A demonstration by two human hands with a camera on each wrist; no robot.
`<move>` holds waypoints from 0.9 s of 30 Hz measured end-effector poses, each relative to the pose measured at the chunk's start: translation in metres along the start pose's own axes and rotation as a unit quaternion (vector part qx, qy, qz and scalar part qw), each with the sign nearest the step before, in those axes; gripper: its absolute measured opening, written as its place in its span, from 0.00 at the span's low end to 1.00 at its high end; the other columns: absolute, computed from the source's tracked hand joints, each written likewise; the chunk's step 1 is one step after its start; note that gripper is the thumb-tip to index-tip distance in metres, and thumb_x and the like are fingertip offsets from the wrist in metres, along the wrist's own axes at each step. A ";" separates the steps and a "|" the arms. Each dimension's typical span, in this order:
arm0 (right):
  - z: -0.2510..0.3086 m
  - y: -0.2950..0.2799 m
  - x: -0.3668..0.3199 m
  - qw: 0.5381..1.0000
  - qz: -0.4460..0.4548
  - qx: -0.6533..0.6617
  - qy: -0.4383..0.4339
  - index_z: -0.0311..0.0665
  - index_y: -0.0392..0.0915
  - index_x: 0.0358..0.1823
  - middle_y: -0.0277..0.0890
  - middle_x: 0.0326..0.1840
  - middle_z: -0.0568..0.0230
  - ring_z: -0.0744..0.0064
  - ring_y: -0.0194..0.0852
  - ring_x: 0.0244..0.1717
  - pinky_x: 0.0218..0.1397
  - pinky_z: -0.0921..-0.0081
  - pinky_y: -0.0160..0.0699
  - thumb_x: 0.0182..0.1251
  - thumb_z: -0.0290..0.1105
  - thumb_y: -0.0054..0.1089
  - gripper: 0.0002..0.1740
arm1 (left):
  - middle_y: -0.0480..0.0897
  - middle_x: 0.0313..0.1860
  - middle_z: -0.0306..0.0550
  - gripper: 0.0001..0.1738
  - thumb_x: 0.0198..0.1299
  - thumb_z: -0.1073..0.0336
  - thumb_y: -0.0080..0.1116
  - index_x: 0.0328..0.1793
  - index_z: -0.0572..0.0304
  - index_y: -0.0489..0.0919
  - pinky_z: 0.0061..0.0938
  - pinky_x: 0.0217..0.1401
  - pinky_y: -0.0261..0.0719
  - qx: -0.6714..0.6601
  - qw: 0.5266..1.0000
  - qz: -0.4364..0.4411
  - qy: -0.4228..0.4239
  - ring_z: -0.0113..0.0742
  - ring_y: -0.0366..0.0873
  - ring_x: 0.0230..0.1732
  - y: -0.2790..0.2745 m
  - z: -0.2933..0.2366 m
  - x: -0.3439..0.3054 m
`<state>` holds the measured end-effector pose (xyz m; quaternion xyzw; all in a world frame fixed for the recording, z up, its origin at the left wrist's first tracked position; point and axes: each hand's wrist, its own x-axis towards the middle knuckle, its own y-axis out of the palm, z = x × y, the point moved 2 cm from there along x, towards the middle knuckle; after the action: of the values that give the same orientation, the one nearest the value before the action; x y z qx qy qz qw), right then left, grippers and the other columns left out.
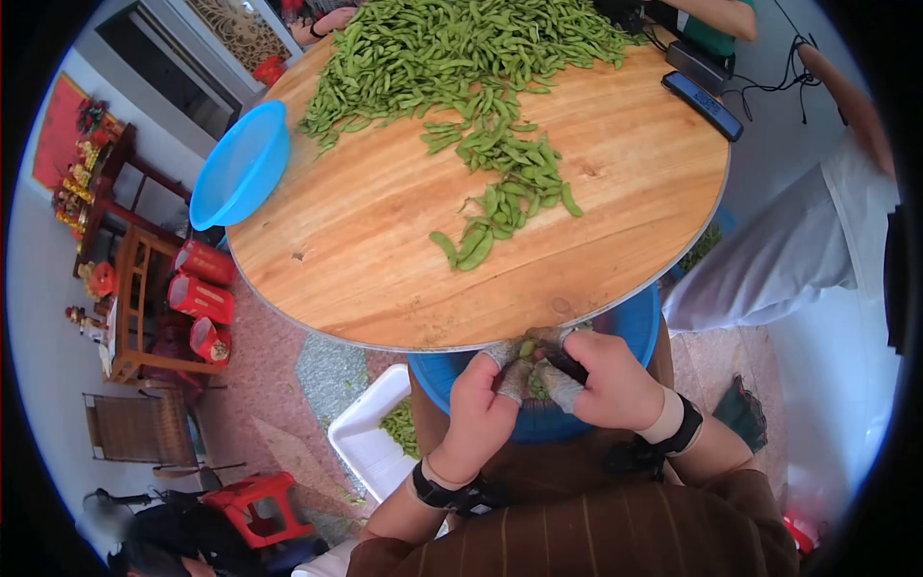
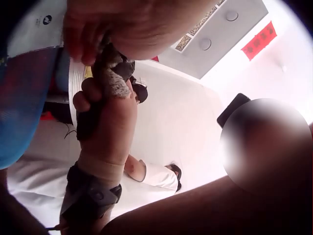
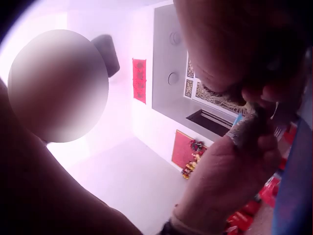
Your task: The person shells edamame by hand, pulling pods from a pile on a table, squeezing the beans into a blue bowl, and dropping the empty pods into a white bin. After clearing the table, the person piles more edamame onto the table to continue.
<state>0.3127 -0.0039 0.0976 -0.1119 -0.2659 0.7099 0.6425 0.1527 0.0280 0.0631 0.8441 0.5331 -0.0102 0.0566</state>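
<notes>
between both hands [image 1: 486,389] [image 1: 617,385], which pinch it, a green pod [image 1: 528,349] sits above the blue basin [image 1: 636,327].

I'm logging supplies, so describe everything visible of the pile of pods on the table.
The pile of pods is green: many slim, slightly curved pods, some bulging, overlapping in all directions. It rests loose on the far side of the wooden table. A trail runs toward the near edge, stopping short of it. Whether anyone touches it is unclear.

Green pod [image 1: 528,349], partly hidden, pinched between wrapped fingers [image 1: 514,379]; above a blue basin [image 1: 644,322], beside the tabletop [image 1: 385,260]
</notes>
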 end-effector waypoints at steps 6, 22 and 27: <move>0.005 -0.001 -0.005 0.998 -0.013 0.039 0.049 0.30 0.67 0.50 0.77 0.37 0.44 0.41 0.77 0.41 0.42 0.59 0.76 0.56 0.24 0.55 0.18 | 0.75 0.29 0.34 0.07 0.67 0.73 0.47 0.46 0.61 0.77 0.16 0.32 0.66 0.029 0.999 0.012 -0.042 0.20 0.67 0.28 -0.006 -0.011 -0.005; -0.022 0.002 -0.013 0.902 0.157 0.352 0.194 0.37 0.67 0.57 0.71 0.27 0.67 0.79 0.69 0.21 0.22 0.81 0.67 0.69 0.30 0.51 0.16 | 0.73 0.28 0.46 0.04 0.59 0.76 0.52 0.41 0.67 0.75 0.33 0.31 0.72 0.314 0.931 0.114 0.149 0.38 0.73 0.28 -0.011 -0.014 -0.002; -0.015 0.006 -0.015 0.776 0.160 0.570 0.216 0.40 0.66 0.58 0.65 0.26 0.73 0.86 0.58 0.19 0.19 0.86 0.62 0.72 0.30 0.45 0.15 | 0.75 0.29 0.45 0.08 0.61 0.75 0.52 0.46 0.64 0.75 0.30 0.31 0.73 0.191 0.977 0.091 0.027 0.37 0.74 0.28 -0.012 -0.005 -0.003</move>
<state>0.3173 -0.0155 0.0786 0.0834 0.3552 0.7815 0.5062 0.1406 0.0311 0.0669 0.8843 0.4437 -0.0837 -0.1189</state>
